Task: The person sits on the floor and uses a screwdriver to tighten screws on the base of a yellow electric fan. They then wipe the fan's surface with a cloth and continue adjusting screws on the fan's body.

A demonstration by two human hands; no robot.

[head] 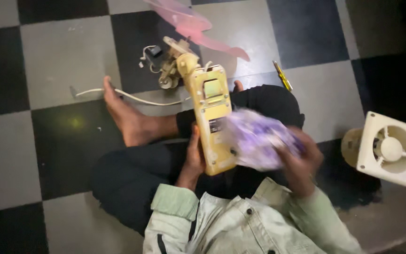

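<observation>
I sit cross-legged on a checkered floor. My left hand [193, 157] grips the near left edge of a long yellowed fan body [211, 117] that rests over my lap. Its far end carries a bare motor [174, 63] and translucent pink blades [191, 26]. My right hand [299, 155] is closed on a blurred purple-and-white cloth [254, 138], pressed against the right side of the fan body. A white cord [132, 96] runs from the fan behind my bare foot [128, 115].
A cream square exhaust fan [388, 148] lies on the floor at my right. A yellow-handled screwdriver [283, 75] lies beyond my right knee. A small dark part with wires [152, 52] sits beside the motor.
</observation>
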